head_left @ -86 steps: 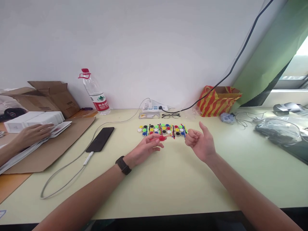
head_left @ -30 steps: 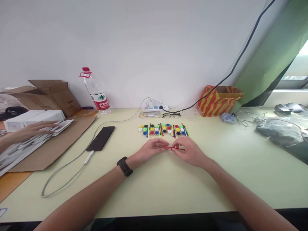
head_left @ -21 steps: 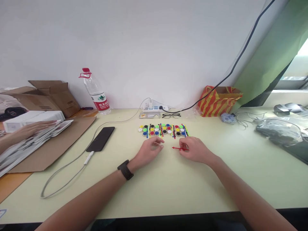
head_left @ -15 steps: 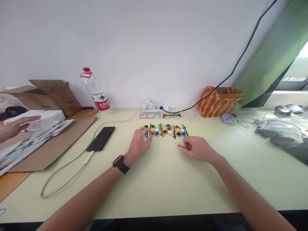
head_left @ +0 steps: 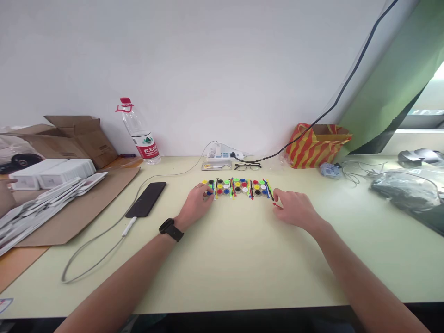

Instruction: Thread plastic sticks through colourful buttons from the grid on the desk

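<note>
Nearest, the pale yellow-green tabletop [head_left: 239, 273] carries both forearms, and a black wristwatch [head_left: 169, 229] sits on the left wrist. The left hand [head_left: 194, 206] lies palm down with its fingers curled onto the left end of a row of small round caps in mixed colours [head_left: 239, 187]. Whether it pinches a cap cannot be told. The right hand [head_left: 295, 211] rests at the right end of that row, thumb and forefinger drawn together on a thin red plastic stick [head_left: 277, 204]. Only a short end of the stick shows below the fingertips, just beside the row's near right corner. Too little is exposed to tell which way its long axis runs or points. The row's long axis runs left to right, parallel to the near table edge. Thin coloured sticks [head_left: 250, 189] lie across the row, near to far. Left of the left hand lies a flat black phone [head_left: 146, 199] with a white cable [head_left: 100, 249] trailing nearward. Further left are a brown cardboard sheet [head_left: 83, 208] and white boxes [head_left: 52, 169]. At the far edge stand a clear water bottle with a red cap [head_left: 139, 135], a white power strip [head_left: 222, 154], black-framed glasses [head_left: 247, 165] and a red-and-yellow striped bag [head_left: 316, 144].
</note>
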The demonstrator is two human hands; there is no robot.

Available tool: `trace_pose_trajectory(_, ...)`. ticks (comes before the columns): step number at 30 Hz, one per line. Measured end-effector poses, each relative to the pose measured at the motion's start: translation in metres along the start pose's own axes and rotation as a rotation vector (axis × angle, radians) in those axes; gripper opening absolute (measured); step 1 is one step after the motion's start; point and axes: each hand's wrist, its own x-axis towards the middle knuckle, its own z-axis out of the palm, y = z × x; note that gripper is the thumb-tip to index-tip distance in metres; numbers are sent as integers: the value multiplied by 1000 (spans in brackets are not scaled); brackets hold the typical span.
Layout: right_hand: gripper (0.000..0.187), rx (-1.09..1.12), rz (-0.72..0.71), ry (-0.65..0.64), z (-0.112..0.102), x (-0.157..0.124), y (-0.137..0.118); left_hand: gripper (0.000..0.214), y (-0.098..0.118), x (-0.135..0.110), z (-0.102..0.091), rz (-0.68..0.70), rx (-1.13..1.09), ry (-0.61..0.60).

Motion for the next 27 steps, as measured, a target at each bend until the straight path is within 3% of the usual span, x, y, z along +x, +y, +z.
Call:
trace_pose_trajectory(9,11,147,-63,129,3,-5,-18,10,0,0,-3,-36,-45,6)
trace_pose_trajectory(19,5,196,-125,89,7,-7,-22,13,1,2,-4,-14,-14,3)
trace_pose_trajectory(27,6,344,-139,94,8,-7,-26,9,9,1,-7,33,-119,139)
